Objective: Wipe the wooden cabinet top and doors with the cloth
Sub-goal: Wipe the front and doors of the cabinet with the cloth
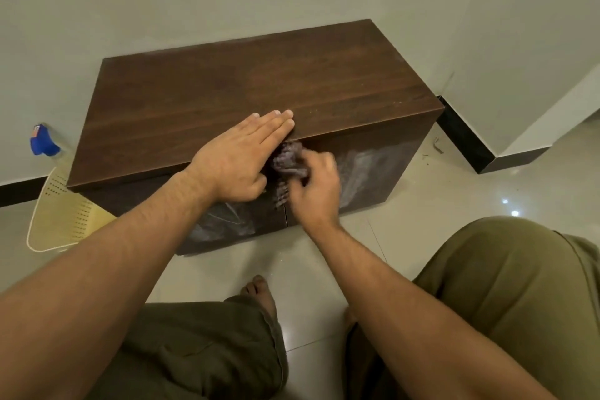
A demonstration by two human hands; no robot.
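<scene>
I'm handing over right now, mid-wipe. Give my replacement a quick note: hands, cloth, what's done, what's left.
Left hand: flat on the cabinet top at its front edge, holding nothing.
Right hand: gripping the cloth, pressed on the doors near the centre seam, just under the top's edge.
Done: cannot tell from this view; the top looks mostly clean.
Left: whitish smears on the left door and right door.
Spray bottle stands on the floor, left of the cabinet.

cabinet top (pixel 227 91): dark wood-grain, matt, smooth. doors (pixel 367 169): same dark finish, whitish smeary streaks. cloth (pixel 287 162): dark, nubby, crumpled fabric. floor tiles (pixel 470 198): pale, glossy, reflecting lights. dustpan (pixel 61 221): cream perforated plastic. spray bottle head (pixel 42 141): blue plastic. trousers (pixel 506 286): olive matt cloth.
</scene>
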